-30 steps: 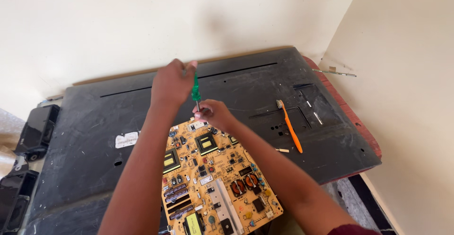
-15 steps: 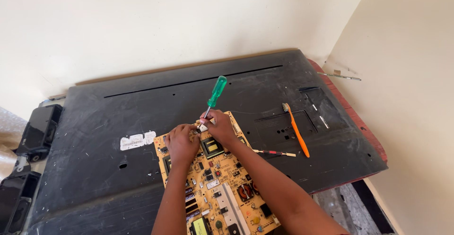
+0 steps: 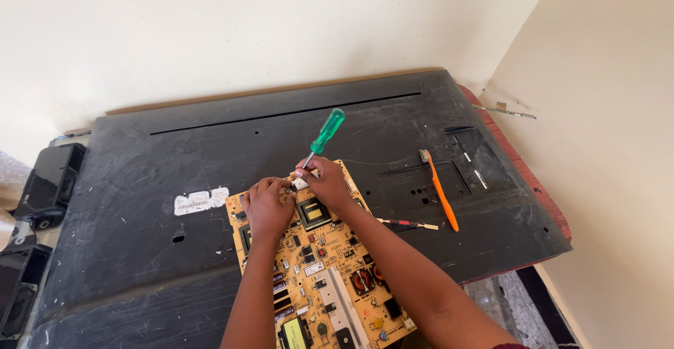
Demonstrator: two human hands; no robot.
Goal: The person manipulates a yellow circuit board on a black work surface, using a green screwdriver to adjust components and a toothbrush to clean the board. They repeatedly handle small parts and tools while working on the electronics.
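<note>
Your right hand (image 3: 328,184) grips the shaft of a green-handled screwdriver (image 3: 321,137), fingers closed around the metal just below the handle. The handle tilts up and to the right, away from you, and the tip meets the far left corner of the yellow circuit board (image 3: 319,272). Your left hand (image 3: 268,207) rests just beside the right, fingers curled down onto that same corner of the board; whether it pinches a small part there cannot be told.

Half a second ago the two hands sat a little farther apart, with the left lower on the board. They have since drawn together at the corner, and the screwdriver keeps nearly the same slant. One second ago the left hand was raised beyond the board near the green handle.

The board lies flat on the black back panel of a television (image 3: 210,251), which is face down on the floor. A white label (image 3: 201,201) is stuck to the panel left of the board. To the right lie a thin red-and-black probe (image 3: 408,223), touching the board's right edge, and an orange-handled brush (image 3: 439,189), well apart from your hands. Black speakers (image 3: 50,184) stand beyond the panel's left edge.
</note>
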